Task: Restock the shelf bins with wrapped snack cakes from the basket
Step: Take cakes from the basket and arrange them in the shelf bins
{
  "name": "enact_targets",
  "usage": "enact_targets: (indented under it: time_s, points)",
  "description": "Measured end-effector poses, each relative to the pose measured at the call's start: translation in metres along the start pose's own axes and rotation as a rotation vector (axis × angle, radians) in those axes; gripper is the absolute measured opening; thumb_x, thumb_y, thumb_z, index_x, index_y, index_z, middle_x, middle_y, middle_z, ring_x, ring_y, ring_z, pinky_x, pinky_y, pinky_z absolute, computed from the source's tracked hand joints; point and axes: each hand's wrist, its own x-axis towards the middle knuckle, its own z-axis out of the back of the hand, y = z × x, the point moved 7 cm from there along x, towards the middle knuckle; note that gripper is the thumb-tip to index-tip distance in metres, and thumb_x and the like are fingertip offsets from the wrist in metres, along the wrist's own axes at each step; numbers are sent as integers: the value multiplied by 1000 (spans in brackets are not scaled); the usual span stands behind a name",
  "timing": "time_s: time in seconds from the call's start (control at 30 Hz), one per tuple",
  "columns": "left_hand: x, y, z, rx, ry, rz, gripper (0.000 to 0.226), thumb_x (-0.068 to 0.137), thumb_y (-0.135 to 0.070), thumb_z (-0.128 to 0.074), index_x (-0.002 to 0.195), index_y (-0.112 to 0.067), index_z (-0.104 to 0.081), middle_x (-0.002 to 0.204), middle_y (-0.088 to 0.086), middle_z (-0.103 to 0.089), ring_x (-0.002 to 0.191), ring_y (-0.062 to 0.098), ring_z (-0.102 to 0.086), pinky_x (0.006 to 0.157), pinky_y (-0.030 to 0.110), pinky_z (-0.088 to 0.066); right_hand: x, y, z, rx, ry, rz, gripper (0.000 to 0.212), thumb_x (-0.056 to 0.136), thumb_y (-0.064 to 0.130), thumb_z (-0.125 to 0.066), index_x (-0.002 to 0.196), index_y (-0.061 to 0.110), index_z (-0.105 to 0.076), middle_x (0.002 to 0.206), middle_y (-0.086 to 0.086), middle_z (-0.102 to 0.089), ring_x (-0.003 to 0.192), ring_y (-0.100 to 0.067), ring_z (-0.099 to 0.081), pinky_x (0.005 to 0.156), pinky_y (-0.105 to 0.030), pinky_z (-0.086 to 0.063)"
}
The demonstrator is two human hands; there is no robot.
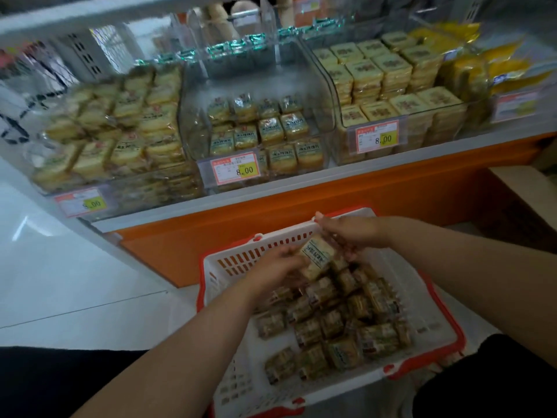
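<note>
Wrapped snack cake (316,257): light, soft, slick film; take by flat sides. Left hand (275,271) and right hand (351,233) pinch it over basket (241,257).

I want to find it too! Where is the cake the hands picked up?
In the head view, the wrapped yellow snack cake sits low and centre, held between the left hand and right hand, above the white-and-red plastic basket.

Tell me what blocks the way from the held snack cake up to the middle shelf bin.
Nothing visible does. The snack cake, held between the left hand and right hand above the basket, has open air up to the middle bin, whose open top shows free room above its stacked cakes.
</note>
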Motion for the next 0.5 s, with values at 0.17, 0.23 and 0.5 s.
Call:
enact_targets:
  time_s: [0.17,0.23,0.5]
  points:
    - [-45,-63,23,-50,-59,-110,15,95,-10,-61,110,-11,-61,96,6,-73,81,15,-70,68,26,-55,-62,85,20,-160,-115,251,31,91,49,-58,107,23,-58,109,-14,-65,84,-18,-63,72,-28,-51]
    - [-61,-91,29,-70,-45,-156,15,96,-7,-59,110,-13,-61,97,7,-73,86,19,-69,72,29,-53,-79,107,26,-149,-191,294,50,83,41,-72,123,20,-49,119,-12,-60,88,-17,-64,76,-31,-55]
    - [-94,-177,53,186,-41,-280,21,96,-19,-62,116,-15,-66,89,2,-72,68,11,-69,58,21,-52,-118,185,30,-843,-463,514,86,82,22,-76,150,39,-26,152,5,-25,134,-16,-36,102,-27,-37]
